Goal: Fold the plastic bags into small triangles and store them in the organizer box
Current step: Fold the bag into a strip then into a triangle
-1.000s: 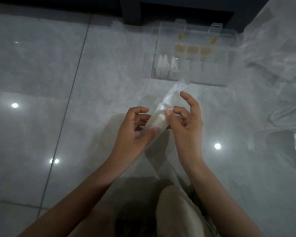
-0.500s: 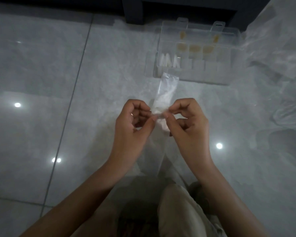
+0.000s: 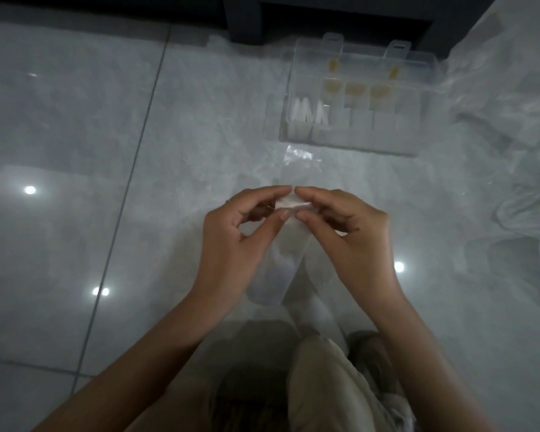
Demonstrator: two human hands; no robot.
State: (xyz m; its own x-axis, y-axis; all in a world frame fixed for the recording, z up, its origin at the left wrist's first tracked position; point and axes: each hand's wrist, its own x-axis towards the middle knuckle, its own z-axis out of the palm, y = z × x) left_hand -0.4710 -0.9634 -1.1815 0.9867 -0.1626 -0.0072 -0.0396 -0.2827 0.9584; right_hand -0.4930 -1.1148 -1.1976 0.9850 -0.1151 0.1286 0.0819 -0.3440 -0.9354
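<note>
Left hand (image 3: 231, 238) and right hand (image 3: 349, 238), fingertips nearly meeting, both pinch the folded plastic bag strip (image 3: 290, 205) above the floor. Its long axis points ahead toward the organizer box (image 3: 349, 146), which lies nearer the right hand.
</note>
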